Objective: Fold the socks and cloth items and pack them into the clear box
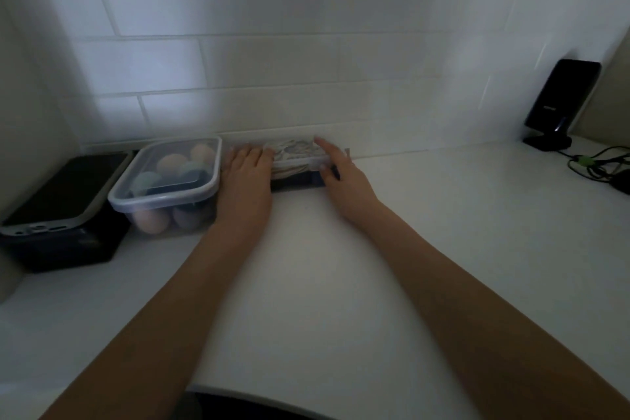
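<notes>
Clear box (pixel 300 160) packed with folded cloth (pixel 293 148) sits on the white tabletop (pixel 341 266) against the tiled wall. Left hand (pixel 247 174) lies flat on it, fingers straight; right hand (pixel 341 174) grips its right end.

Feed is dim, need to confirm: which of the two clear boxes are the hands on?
The right-hand clear box against the tiled wall, holding folded cloth; the left hand and right hand flank it. The lidded box stands untouched.
</notes>
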### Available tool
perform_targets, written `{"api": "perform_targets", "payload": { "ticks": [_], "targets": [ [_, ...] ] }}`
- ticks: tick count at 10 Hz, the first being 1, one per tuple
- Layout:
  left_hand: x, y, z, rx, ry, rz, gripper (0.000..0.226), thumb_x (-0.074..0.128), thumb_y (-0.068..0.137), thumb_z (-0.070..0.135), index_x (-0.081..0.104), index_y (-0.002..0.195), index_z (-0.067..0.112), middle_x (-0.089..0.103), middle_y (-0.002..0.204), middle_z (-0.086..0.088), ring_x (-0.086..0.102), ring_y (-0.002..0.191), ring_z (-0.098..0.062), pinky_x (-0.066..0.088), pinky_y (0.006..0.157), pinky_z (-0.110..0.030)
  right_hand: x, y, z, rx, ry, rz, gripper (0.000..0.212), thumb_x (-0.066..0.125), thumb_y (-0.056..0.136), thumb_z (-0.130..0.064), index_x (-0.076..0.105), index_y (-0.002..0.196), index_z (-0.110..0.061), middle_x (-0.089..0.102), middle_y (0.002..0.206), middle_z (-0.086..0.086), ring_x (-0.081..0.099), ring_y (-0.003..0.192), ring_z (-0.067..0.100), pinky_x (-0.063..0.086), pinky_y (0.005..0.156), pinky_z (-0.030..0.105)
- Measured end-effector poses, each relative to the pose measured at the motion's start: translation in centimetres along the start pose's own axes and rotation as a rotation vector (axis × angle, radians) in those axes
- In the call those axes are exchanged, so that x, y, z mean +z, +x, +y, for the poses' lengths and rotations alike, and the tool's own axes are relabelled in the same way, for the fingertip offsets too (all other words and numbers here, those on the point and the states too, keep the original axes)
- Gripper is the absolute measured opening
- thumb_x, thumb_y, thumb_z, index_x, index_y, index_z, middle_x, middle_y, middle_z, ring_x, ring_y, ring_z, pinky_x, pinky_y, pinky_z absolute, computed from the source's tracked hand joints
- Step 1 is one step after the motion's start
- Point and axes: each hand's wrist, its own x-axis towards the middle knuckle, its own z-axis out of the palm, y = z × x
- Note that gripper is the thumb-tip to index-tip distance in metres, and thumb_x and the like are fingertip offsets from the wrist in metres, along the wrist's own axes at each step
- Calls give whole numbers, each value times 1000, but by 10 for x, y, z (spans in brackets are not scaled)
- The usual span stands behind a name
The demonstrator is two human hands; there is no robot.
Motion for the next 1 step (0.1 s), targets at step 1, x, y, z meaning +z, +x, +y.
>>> {"api": "perform_targets", "payload": {
  "ticks": [1],
  "targets": [
    [0, -1, 0, -31, -57, -13, 45, 39, 87, -4, 44, 132, -1, 47, 138, -24, 35, 134, -36, 15, 115, -40, -10, -12, 0, -27, 132, 152, 60, 40, 96, -9, 20, 148, -31, 25, 157, 8, 9, 147, 18, 22, 101, 18]
  ]
}}
